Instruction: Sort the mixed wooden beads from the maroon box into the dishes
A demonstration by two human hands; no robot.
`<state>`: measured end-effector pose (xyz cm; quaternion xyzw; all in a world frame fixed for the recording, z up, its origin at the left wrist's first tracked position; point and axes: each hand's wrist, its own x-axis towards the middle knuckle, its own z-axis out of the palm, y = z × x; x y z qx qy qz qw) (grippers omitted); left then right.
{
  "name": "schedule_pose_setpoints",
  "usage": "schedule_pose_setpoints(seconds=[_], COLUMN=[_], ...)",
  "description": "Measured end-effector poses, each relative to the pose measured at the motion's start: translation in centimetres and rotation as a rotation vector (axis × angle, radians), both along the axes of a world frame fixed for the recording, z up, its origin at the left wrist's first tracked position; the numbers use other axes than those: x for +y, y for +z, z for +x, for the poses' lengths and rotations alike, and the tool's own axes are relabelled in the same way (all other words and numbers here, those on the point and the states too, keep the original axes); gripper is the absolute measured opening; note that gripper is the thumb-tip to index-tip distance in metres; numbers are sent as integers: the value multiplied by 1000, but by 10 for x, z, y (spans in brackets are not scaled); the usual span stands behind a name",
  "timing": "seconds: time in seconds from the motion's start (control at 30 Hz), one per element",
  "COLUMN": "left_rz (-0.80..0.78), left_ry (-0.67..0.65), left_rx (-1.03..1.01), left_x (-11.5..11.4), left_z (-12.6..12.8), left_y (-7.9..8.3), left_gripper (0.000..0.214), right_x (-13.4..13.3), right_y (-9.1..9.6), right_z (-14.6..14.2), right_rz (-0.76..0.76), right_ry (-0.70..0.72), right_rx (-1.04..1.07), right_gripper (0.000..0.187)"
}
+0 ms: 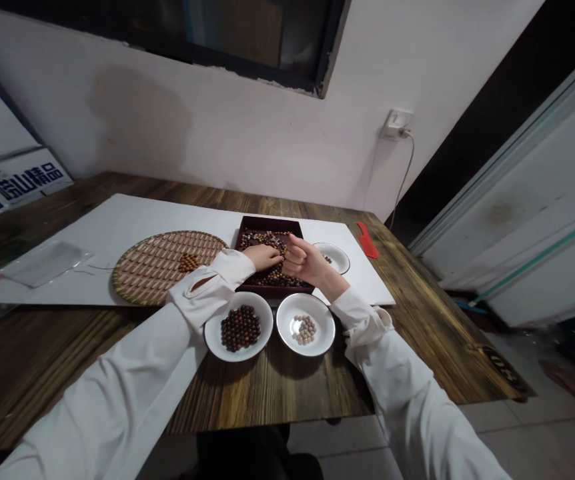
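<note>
A dark red box [272, 222] holds many small mixed brown, black and pale beads [269, 238]. Over its middle, my left hand [263, 257] reaches in from the left, back up, its fingers drawn together near the beads; anything between the tips is hidden. My right hand [306, 261] is raised above the box's right side, fingers curled into the palm; what they hold, if anything, does not show. Just in front stand a white bowl [211, 333] of dark brown beads [240, 328] and a second white bowl [290, 343] of pale beads [305, 329].
A round woven tray [142, 267] with yellow-brown beads [188, 262] lies left on a white board [132, 213]. Behind my right hand sits another white bowl [340, 257] with a few beads. A red comb-like tool [367, 241] and a clear plastic bag [45, 263] lie at the sides.
</note>
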<state>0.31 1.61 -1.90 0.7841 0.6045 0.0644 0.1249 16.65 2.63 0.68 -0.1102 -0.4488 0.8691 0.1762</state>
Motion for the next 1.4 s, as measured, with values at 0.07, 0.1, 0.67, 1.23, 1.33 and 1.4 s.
schedule_pose_setpoints(seconds=[0.07, 0.1, 0.67, 1.23, 1.33, 1.4], left_rz=[-9, -13, -38, -42, -39, -36], left_ry=[5, 5, -5, -6, 3, 9], left_rx=[22, 37, 67, 50, 58, 70], left_x=[-1, -2, -4, -5, -5, -6], left_z=[1, 1, 2, 2, 3, 3], left_y=[2, 3, 8, 9, 9, 9], left_gripper=[39, 39, 41, 35, 36, 38], right_x=[-2, -2, 1, -1, 0, 0], right_y=[0, -1, -9, -8, -8, -7], right_z=[2, 4, 6, 5, 6, 6], right_rz=[38, 54, 212, 292, 319, 337], right_ry=[75, 117, 453, 507, 513, 518], right_rx=[-19, -28, 41, 54, 55, 51], right_gripper=[53, 53, 49, 53, 53, 53])
